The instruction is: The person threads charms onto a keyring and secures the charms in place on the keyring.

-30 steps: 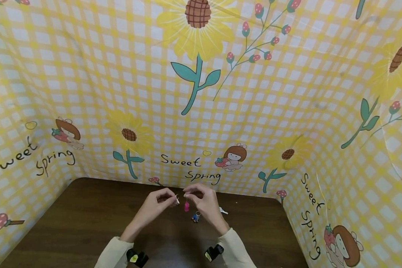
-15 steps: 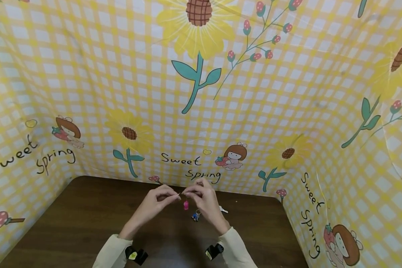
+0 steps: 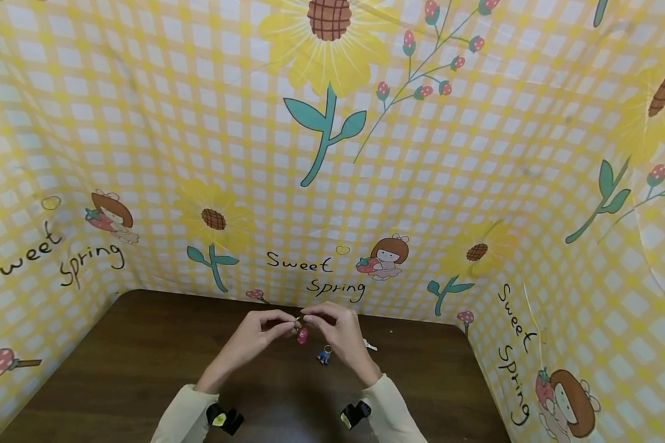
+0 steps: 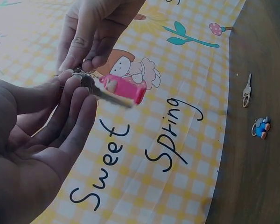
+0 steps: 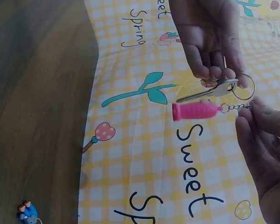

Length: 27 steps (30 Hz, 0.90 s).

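Note:
My left hand (image 3: 257,335) pinches a silver key (image 5: 207,91) by its head, where a split ring (image 5: 244,87) passes through it. Close beside it on the right, my right hand (image 3: 338,335) pinches the end of a short chain (image 5: 231,107) between thumb and fingertips. A pink charm (image 5: 196,111) hangs from that chain, lying alongside the key blade in the right wrist view. Both sets of fingertips meet near the ring, raised over the table. In the left wrist view, the fingers partly hide the ring and chain.
On the dark wooden table (image 3: 161,357) lies a blue figure keychain (image 3: 324,355) with its own ring, just below my right hand. Another key (image 4: 247,88) with a ring rests farther right. A yellow checked cloth (image 3: 244,154) walls the table's back and sides.
My hands have drawn closer, fingertips now nearly together. The pink charm has shifted left toward the key in my left hand. The blue figure keychain and other key stay put.

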Tool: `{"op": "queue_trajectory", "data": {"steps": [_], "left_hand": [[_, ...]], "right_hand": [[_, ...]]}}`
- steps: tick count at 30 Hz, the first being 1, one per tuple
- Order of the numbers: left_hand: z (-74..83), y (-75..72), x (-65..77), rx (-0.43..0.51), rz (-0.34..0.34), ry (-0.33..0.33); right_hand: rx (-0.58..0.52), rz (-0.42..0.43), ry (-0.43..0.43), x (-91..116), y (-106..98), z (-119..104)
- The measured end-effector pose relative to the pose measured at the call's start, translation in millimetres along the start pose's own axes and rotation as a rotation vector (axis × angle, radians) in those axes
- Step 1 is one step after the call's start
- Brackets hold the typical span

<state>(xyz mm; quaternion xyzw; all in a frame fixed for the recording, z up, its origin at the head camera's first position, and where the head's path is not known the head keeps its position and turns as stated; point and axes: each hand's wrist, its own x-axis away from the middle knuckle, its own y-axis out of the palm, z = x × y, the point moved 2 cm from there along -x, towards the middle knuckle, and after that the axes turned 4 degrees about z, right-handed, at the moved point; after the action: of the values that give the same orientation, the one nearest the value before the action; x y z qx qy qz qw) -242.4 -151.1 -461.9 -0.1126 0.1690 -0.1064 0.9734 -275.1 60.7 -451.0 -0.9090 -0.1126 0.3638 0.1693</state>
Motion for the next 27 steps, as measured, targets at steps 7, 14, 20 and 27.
{"op": "queue_trajectory", "data": {"steps": [7, 14, 20, 27], "left_hand": [[3.8, 2.3, -2.6, 0.005, 0.009, 0.010], [4.0, 4.5, -3.3, -0.010, 0.023, 0.029], [3.6, 4.8, -3.3, 0.025, -0.016, 0.077], [4.6, 5.1, -2.5, 0.038, -0.049, 0.066]], "right_hand": [[0.014, -0.006, 0.032, -1.9, -1.9, -0.6], [-0.011, -0.029, 0.053, -0.4, -1.8, -2.6], [-0.044, -0.024, 0.059, 0.4, -1.4, -4.9], [-0.043, -0.017, 0.041, 1.4, -2.5, -7.4]]}}
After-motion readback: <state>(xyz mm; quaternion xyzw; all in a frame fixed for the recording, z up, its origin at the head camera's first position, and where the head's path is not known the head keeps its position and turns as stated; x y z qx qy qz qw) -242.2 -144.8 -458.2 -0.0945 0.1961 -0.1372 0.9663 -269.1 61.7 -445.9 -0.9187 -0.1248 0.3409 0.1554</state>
